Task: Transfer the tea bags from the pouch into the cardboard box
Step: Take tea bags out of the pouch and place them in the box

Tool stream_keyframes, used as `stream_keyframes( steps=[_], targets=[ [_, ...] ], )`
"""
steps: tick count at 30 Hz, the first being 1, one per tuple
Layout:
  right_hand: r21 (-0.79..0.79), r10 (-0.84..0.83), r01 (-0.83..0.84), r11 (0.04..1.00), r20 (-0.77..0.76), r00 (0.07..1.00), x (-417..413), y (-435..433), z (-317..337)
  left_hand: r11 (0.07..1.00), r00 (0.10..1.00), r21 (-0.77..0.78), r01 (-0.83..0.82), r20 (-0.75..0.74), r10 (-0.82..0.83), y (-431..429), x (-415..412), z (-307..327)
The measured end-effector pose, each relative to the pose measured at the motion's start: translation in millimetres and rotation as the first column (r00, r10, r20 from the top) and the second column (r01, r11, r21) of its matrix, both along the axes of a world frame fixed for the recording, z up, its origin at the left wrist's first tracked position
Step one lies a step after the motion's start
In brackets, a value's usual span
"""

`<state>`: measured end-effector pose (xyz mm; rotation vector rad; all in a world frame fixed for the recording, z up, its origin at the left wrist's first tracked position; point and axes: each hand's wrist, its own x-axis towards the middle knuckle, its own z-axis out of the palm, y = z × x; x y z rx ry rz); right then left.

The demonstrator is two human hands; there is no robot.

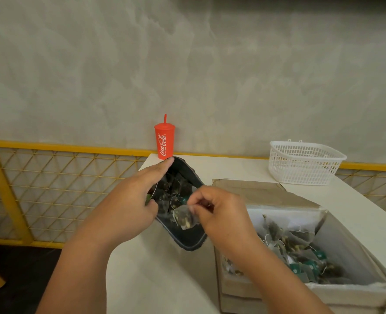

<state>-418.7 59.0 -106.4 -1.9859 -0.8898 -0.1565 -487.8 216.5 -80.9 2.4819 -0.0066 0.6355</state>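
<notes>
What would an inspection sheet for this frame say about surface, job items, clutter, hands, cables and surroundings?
Surface: white table, no spills seen.
Job's things: pouch open, not yet empty; cardboard box open, partly filled with tea bags; one tea bag lifted at the pouch mouth.
Clutter: red cup with straw at the far table edge; white basket behind the box.
Hands: left hand holds the pouch rim; right hand pinches the lifted tea bag.
Cables: nothing seen.
Surroundings: grey wall; yellow lattice railing.
</notes>
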Motion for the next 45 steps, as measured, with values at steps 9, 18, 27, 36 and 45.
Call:
stream_keyframes(
  steps=[9,18,27,36,45],
  targets=[
    [0.387,0.180,-0.042,0.921,-0.328,0.927,7,-15,5,1.000,1.000,0.025,-0.009,-0.008,0.009,-3,1,0],
    [0.539,0.249,-0.001,0.843,-0.389,0.887,15,-43,23,1.000,1.000,0.012,-0.018,-0.021,0.018,-2,1,0],
    [0.370,-0.115,0.191,0.909,-0.216,0.970,38,-108,39,1.000,0.999,0.004,-0.020,-0.031,0.020,-3,0,0],
    [0.039,-0.274,0.280,0.959,-0.110,0.955,58,-120,19,0.999,0.999,0.049,-0.021,-0.026,0.022,-7,4,-2],
    [-0.271,-0.215,0.182,0.945,-0.095,0.972,70,-107,-3,0.999,1.000,0.039,-0.011,-0.011,0.012,-7,4,-2]
  ],
)
